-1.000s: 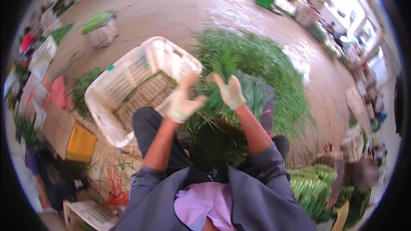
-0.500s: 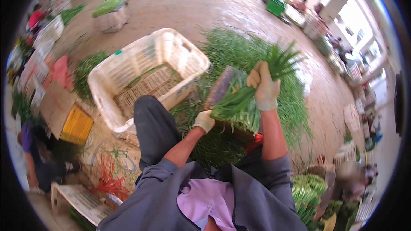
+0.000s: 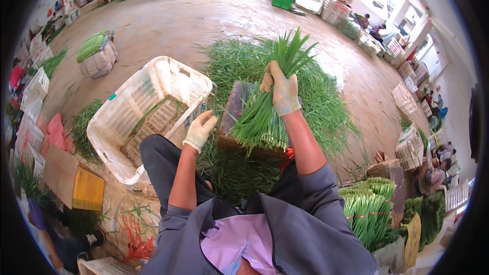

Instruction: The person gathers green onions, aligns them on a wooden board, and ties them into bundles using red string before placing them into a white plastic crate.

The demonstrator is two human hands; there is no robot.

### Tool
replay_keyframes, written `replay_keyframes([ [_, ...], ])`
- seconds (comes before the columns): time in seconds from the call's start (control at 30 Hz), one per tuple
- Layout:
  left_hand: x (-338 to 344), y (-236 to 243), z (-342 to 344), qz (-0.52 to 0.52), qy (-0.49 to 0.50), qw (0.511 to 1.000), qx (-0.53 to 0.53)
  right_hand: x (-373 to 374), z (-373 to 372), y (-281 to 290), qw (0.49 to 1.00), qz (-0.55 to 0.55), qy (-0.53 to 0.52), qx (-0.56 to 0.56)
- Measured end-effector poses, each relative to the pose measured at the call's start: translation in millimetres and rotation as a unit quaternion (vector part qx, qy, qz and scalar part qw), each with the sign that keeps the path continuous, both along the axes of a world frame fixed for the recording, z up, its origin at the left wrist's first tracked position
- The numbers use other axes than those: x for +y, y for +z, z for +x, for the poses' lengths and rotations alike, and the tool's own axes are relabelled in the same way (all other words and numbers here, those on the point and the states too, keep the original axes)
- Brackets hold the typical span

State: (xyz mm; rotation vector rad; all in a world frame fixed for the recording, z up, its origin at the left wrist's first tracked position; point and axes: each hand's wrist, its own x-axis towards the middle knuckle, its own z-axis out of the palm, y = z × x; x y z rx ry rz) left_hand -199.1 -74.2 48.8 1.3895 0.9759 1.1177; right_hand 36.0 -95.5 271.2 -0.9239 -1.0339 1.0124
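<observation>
Head | left hand (image 3: pixel 200 130) released | right hand (image 3: pixel 284 90) grasping green stalks (image 3: pixel 261 111) | white crate (image 3: pixel 145 91): blue markings (image 3: pixel 188 121), illegible

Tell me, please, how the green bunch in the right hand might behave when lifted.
The green bunch may bend, its leaf tips splaying above the right hand. It could come apart, since no tie shows. It is probably light, as its leaves look slender.

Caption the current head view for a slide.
Gloved right hand grips a bunch of green leaves over a dark block; the gloved left hand, open, hovers near a white crate.
</observation>
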Motion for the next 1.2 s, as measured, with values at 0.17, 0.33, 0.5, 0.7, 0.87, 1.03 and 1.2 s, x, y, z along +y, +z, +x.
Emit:
replay_keyframes([
  [0.17, -23, 32, 38, -0.025, -0.117, 0.993, -0.021, -9, 0, -5, 1.000, 0.012, 0.018, 0.006],
  [0.33, -27, 36, 76, 0.007, -0.118, 0.984, -0.136, -21, 2, -5, 0.998, 0.019, 0.063, 0.003],
  [0.5, -39, 45, 96, -0.036, -0.128, 0.965, -0.227, -28, 7, -6, 0.995, 0.005, 0.101, 0.006],
  [0.7, -40, 21, 99, 0.041, 0.047, 0.935, -0.349, -29, 10, -10, 0.991, -0.007, 0.129, 0.036],
  [0.87, -31, 13, 91, -0.154, 0.131, 0.814, -0.544, -26, 7, -17, 0.989, 0.002, 0.136, 0.058],
  [1.03, -33, 18, 87, -0.229, 0.163, 0.818, -0.502, -26, 5, -19, 0.990, -0.014, 0.140, 0.031],
  [1.2, -5, -62, 72, -0.230, 0.201, 0.870, -0.387, -29, -3, -18, 0.992, -0.011, 0.122, 0.015],
])
